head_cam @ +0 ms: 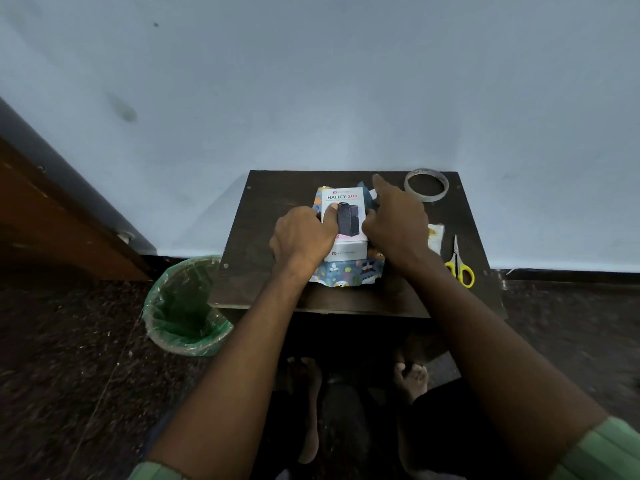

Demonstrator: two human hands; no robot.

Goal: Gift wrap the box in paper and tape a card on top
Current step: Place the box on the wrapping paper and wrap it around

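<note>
A white box (346, 202) printed with a dark device lies on blue patterned wrapping paper (346, 275) in the middle of a small dark table (277, 202). My left hand (304, 233) grips the box's left side, thumb pressed on its top face. At the box's right side, my right hand (394, 216) holds the paper's edge against it, index finger pointing away. The paper's right part is hidden under that hand. A small white card (435, 237) lies to the right, partly hidden by my right wrist.
A roll of clear tape (426, 185) sits at the table's back right corner. Yellow-handled scissors (459, 265) lie at the right edge. A green-lined waste bin (183, 306) stands on the floor left of the table. A wall rises directly behind.
</note>
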